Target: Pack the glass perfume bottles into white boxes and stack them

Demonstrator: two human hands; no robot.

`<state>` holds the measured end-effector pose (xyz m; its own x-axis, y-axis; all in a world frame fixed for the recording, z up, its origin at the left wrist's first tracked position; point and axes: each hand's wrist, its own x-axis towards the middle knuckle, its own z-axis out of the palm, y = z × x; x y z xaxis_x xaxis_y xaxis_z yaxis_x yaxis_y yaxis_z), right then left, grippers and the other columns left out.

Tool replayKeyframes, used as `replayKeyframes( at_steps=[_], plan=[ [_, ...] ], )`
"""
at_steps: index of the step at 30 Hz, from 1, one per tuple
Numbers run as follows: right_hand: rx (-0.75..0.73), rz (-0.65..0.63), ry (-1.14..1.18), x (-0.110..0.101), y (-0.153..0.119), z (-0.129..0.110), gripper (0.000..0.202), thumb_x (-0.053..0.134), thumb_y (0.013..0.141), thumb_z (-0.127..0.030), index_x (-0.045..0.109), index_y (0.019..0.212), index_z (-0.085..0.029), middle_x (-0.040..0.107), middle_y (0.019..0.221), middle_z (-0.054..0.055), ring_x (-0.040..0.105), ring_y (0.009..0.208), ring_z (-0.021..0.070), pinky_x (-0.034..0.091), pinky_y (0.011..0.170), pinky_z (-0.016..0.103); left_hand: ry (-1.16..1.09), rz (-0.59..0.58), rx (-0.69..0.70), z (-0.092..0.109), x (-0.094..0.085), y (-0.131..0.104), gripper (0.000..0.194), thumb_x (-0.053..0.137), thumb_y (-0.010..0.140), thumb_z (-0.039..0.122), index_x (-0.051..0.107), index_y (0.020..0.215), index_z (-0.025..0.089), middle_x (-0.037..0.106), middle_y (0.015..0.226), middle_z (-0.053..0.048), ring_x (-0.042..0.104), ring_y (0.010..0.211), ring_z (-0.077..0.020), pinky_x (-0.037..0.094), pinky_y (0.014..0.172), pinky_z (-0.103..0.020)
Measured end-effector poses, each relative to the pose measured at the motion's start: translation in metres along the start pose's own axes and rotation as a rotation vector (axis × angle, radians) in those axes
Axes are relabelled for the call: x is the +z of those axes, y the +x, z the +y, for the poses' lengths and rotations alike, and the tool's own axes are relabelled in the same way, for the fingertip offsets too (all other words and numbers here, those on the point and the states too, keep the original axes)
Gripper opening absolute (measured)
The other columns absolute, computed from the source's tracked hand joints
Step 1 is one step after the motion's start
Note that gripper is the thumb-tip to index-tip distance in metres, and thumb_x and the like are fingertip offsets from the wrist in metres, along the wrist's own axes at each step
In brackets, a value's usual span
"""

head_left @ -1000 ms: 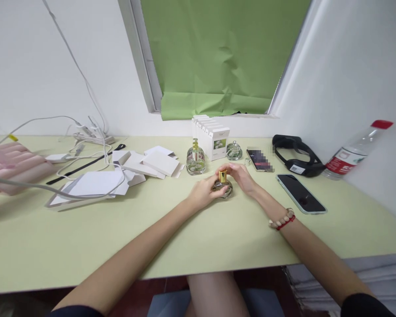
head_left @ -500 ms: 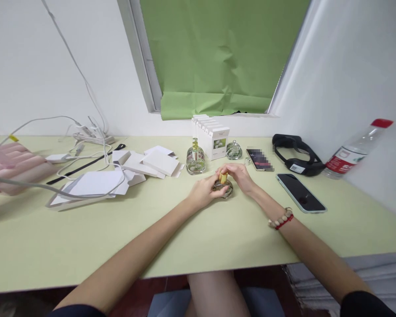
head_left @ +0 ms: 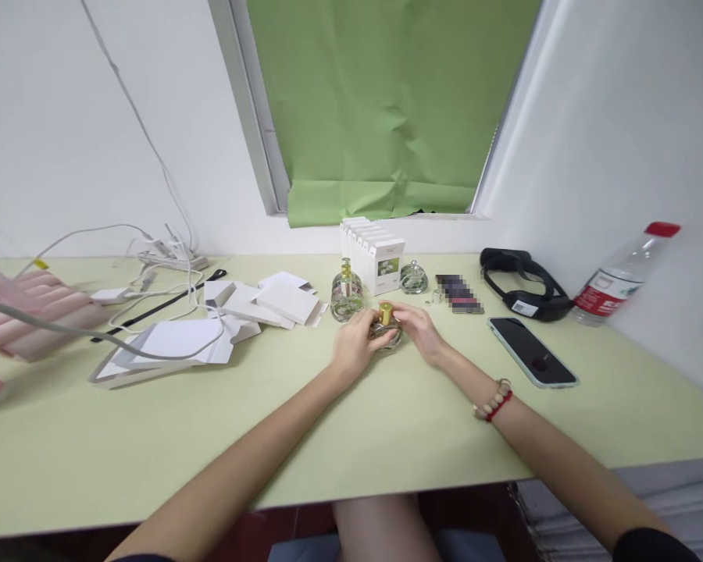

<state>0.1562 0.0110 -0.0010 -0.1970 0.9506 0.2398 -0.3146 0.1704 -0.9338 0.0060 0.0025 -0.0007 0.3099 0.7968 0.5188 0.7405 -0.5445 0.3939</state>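
Observation:
A round, low glass bottle (head_left: 387, 339) with a gold cap (head_left: 385, 314) stands on the table between my hands; it looks like a perfume bottle. My left hand (head_left: 355, 340) is wrapped round its left side, thumb across the front. From the right, my right hand (head_left: 419, 328) has its fingertips against the gold cap, partly round its back. Just behind my left hand is a row of similar glass bottles (head_left: 345, 303) with gold necks. Another glass bottle (head_left: 414, 279) sits further back, and small clear pieces (head_left: 437, 297) lie beyond my right hand.
White boxes (head_left: 387, 273) stand in a row at the back. Opened white cartons (head_left: 176, 339) lie left, near cables and a power strip (head_left: 173, 257). To the right are two phones (head_left: 533, 351), a black headset (head_left: 524, 285) and a red-capped plastic bottle (head_left: 612, 285).
The camera view has shifted slightly. My right fingers have drawn back a little from over the gold cap, which shows more now. My left hand keeps its hold on the bottle.

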Motion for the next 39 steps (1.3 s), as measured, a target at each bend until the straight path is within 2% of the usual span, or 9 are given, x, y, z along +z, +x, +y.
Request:
replayKeyframes(
  at_steps=[6, 9, 11, 16, 20, 25, 29, 35, 39],
  plan=[
    [0.044, 0.01, -0.062, 0.0, -0.001, 0.002, 0.032, 0.056, 0.068, -0.027, 0.069, 0.098, -0.024, 0.063, 0.113, 0.002, 0.053, 0.11, 0.0205, 0.038, 0.095, 0.035, -0.052, 0.217, -0.04, -0.006, 0.0, 0.003, 0.016, 0.048, 0.082, 0.029, 0.049, 0.094, 0.018, 0.054, 0.093, -0.006, 0.052, 0.09, -0.0195, 0.041, 0.079, -0.032],
    [0.052, 0.01, -0.128, 0.003, -0.002, 0.003, 0.032, 0.057, 0.067, -0.028, 0.069, 0.096, -0.023, 0.062, 0.115, 0.003, 0.054, 0.106, 0.0206, 0.042, 0.089, 0.035, -0.024, 0.316, -0.073, -0.006, -0.001, 0.002, 0.023, 0.051, 0.077, 0.025, 0.047, 0.099, 0.018, 0.053, 0.1, -0.007, 0.049, 0.099, -0.0223, 0.038, 0.086, -0.036],
    [0.018, 0.071, -0.211, 0.005, -0.002, 0.004, 0.031, 0.058, 0.065, -0.027, 0.069, 0.094, -0.022, 0.062, 0.114, 0.004, 0.055, 0.102, 0.0206, 0.044, 0.083, 0.033, -0.003, 0.352, -0.082, -0.004, 0.0, 0.001, 0.035, 0.055, 0.073, 0.024, 0.044, 0.106, 0.019, 0.051, 0.107, -0.009, 0.046, 0.107, -0.0241, 0.036, 0.09, -0.038],
    [-0.085, 0.241, -0.388, 0.003, 0.0, 0.01, 0.025, 0.052, 0.067, -0.028, 0.069, 0.083, -0.019, 0.065, 0.097, 0.005, 0.057, 0.085, 0.0168, 0.044, 0.073, 0.029, 0.047, 0.32, -0.081, -0.006, 0.006, -0.001, 0.07, 0.065, 0.067, 0.041, 0.031, 0.124, 0.018, 0.037, 0.13, -0.016, 0.034, 0.122, -0.0302, 0.03, 0.097, -0.045],
    [-0.046, 0.266, -0.41, 0.001, 0.002, 0.011, 0.026, 0.051, 0.063, -0.028, 0.068, 0.079, -0.017, 0.066, 0.088, 0.004, 0.054, 0.072, 0.0139, 0.042, 0.065, 0.026, 0.007, 0.351, -0.14, -0.013, 0.008, 0.0, 0.08, 0.066, 0.067, 0.047, 0.025, 0.13, 0.019, 0.028, 0.136, -0.018, 0.025, 0.129, -0.0326, 0.026, 0.1, -0.051],
    [-0.027, 0.275, -0.401, 0.003, 0.0, 0.009, 0.024, 0.052, 0.061, -0.03, 0.067, 0.073, -0.017, 0.063, 0.084, 0.004, 0.051, 0.064, 0.0116, 0.039, 0.057, 0.024, -0.108, 0.333, -0.092, -0.022, 0.01, 0.003, 0.071, 0.055, 0.079, 0.035, 0.016, 0.135, 0.014, 0.025, 0.138, -0.02, 0.017, 0.134, -0.0281, 0.023, 0.106, -0.047],
    [-0.019, 0.28, -0.399, 0.003, 0.0, 0.008, 0.024, 0.052, 0.06, -0.031, 0.068, 0.073, -0.017, 0.063, 0.082, 0.003, 0.049, 0.062, 0.0108, 0.039, 0.056, 0.023, -0.153, 0.322, -0.117, -0.032, 0.014, 0.006, 0.074, 0.055, 0.079, 0.032, 0.014, 0.136, 0.011, 0.029, 0.136, -0.021, 0.024, 0.132, -0.0282, 0.024, 0.107, -0.047],
    [-0.016, 0.29, -0.394, 0.002, 0.0, 0.007, 0.025, 0.052, 0.059, -0.031, 0.067, 0.073, -0.017, 0.063, 0.081, 0.004, 0.049, 0.062, 0.0108, 0.038, 0.054, 0.023, -0.111, 0.14, -0.19, -0.046, 0.006, 0.011, 0.061, 0.047, 0.084, 0.033, 0.023, 0.137, 0.016, 0.023, 0.145, -0.016, 0.019, 0.136, -0.0267, 0.026, 0.107, -0.044],
    [0.007, 0.29, -0.411, 0.001, 0.0, 0.008, 0.025, 0.051, 0.061, -0.03, 0.068, 0.073, -0.017, 0.063, 0.076, 0.003, 0.051, 0.062, 0.0114, 0.038, 0.053, 0.022, -0.054, 0.042, -0.256, -0.048, -0.004, 0.015, 0.059, 0.045, 0.085, 0.034, 0.024, 0.138, 0.021, 0.022, 0.147, -0.01, 0.035, 0.129, -0.027, 0.035, 0.102, -0.041]
  ],
)
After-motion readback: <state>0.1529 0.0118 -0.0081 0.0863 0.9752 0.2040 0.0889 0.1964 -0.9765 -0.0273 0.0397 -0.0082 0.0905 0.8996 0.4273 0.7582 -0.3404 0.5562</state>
